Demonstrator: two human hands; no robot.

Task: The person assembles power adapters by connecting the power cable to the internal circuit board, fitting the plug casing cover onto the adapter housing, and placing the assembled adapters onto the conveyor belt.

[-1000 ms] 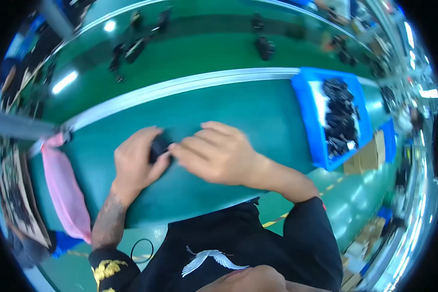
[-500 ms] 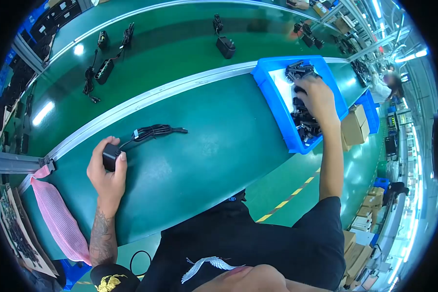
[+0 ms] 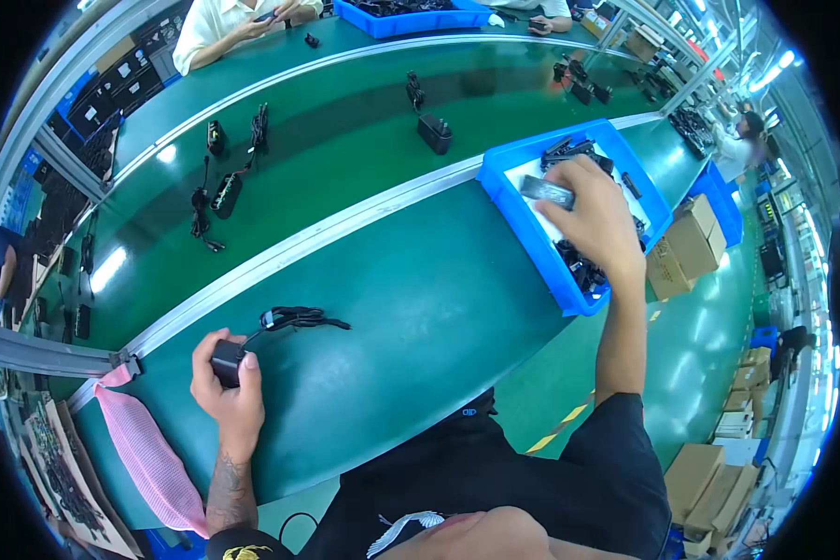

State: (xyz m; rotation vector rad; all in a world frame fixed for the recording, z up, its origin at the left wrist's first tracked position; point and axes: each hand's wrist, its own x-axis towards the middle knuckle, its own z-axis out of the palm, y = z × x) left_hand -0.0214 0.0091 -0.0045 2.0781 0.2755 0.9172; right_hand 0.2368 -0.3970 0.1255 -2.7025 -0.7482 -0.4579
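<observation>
My left hand is closed around the black box of a power adapter, low over the green bench. Its bundled black cable stretches to the right along the bench. Over the blue bin, my right hand pinches a small, shiny, dark grey rectangular piece, whose exact kind is blurred. Beneath that hand, several small black plastic parts lie in the bin on a white lining, partly covered by my hand and wrist.
A metal rail separates my bench from a green conveyor carrying black adapters with cables. A pink mesh sleeve lies at the left. Cardboard boxes stand beyond the bin. Across the conveyor sit co-workers and another blue bin.
My right hand has risen out of the parts with a small grey piece between its fingers. My left hand still holds the adapter. The view has tilted up, showing people opposite.
</observation>
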